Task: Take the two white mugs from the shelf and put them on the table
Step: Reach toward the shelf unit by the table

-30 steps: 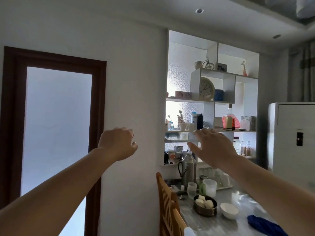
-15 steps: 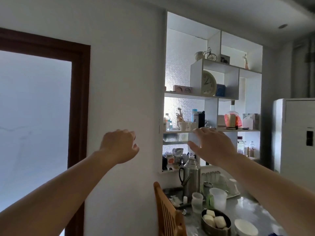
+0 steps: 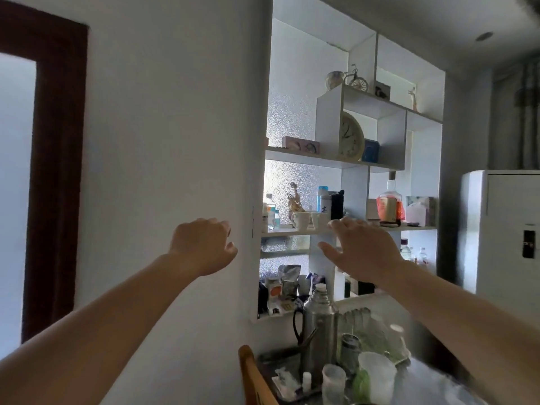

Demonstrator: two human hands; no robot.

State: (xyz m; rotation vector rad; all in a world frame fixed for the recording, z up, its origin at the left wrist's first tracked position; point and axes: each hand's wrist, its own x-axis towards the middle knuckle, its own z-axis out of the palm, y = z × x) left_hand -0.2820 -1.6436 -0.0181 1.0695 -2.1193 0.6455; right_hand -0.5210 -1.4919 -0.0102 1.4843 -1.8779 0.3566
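Two white mugs stand side by side on the middle shelf [image 3: 292,232] of a white wall unit: the left mug [image 3: 301,220] and the right mug [image 3: 319,220]. My right hand [image 3: 362,248] is raised in front of the shelf, fingers spread, its fingertips just right of and slightly below the right mug, holding nothing. My left hand [image 3: 201,245] hovers before the white wall left of the unit, fingers loosely curled, with nothing in it. The table [image 3: 423,384] lies below at the bottom right.
On the mug shelf also stand small bottles [image 3: 270,213], a figurine [image 3: 294,200], a blue-capped flask [image 3: 323,198] and a red-liquid bottle [image 3: 388,204]. On the table are a steel thermos [image 3: 317,328], plastic cups [image 3: 377,375] and a glass rack. A wooden chair back [image 3: 252,375] stands at the table's left.
The view has moved closer to the shelf unit, which now looks larger. Both hands stay raised, and the right hand's fingertips are now nearer the right mug.
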